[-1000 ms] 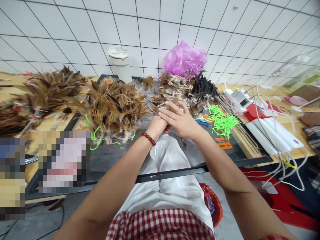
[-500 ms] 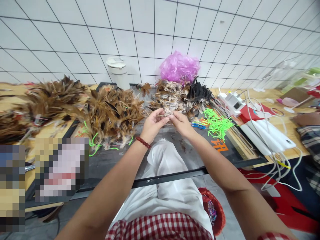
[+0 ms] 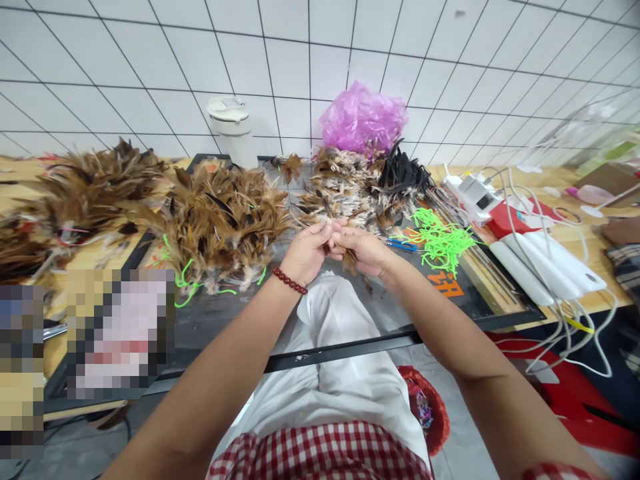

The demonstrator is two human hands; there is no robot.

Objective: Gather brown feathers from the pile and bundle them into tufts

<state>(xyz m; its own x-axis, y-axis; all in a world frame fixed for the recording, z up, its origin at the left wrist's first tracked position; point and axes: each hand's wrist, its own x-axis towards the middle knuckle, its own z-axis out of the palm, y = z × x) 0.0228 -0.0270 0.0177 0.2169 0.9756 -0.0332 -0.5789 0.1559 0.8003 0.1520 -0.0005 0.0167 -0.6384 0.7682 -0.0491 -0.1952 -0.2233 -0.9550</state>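
Note:
My left hand (image 3: pixel 306 252) and my right hand (image 3: pixel 364 249) meet above the dark work board (image 3: pixel 240 320), fingers curled together around a small bunch of brown feathers (image 3: pixel 349 260) that hangs below my right palm. A red bead bracelet (image 3: pixel 289 281) circles my left wrist. Just beyond my hands lies a loose pile of speckled and black feathers (image 3: pixel 357 187). A big heap of tied brown feather bundles (image 3: pixel 223 223) sits to the left. Neon green cords (image 3: pixel 440 240) lie to the right, with blue-handled scissors (image 3: pixel 400 245) beside them.
A white lidded cup (image 3: pixel 233 130) and a pink plastic bag (image 3: pixel 364 119) stand by the tiled wall. More feather bundles (image 3: pixel 80 193) lie far left. White chargers and cables (image 3: pixel 545 267) crowd the right. Another person's arm (image 3: pixel 620 233) shows at the right edge. A red basket (image 3: pixel 425 413) sits below.
My hands have drawn slightly back from the loose pile and closed together on a small bunch of feathers; a second ago my right palm lay flat over my left hand.

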